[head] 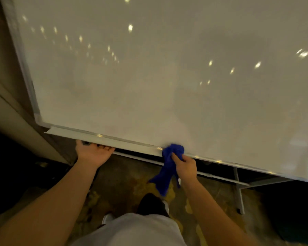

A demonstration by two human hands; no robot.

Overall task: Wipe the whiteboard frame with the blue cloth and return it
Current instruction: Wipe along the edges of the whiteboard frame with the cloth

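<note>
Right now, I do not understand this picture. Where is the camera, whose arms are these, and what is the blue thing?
The camera sits on a person's head and looks down, so the arms are that person's own. In front stands a large whiteboard with a metal frame along its bottom edge. The left hand grips the tray ledge under the frame. The right hand holds a blue cloth, bunched and pressed against the frame; its loose end hangs down. Below is a patterned floor.
</note>
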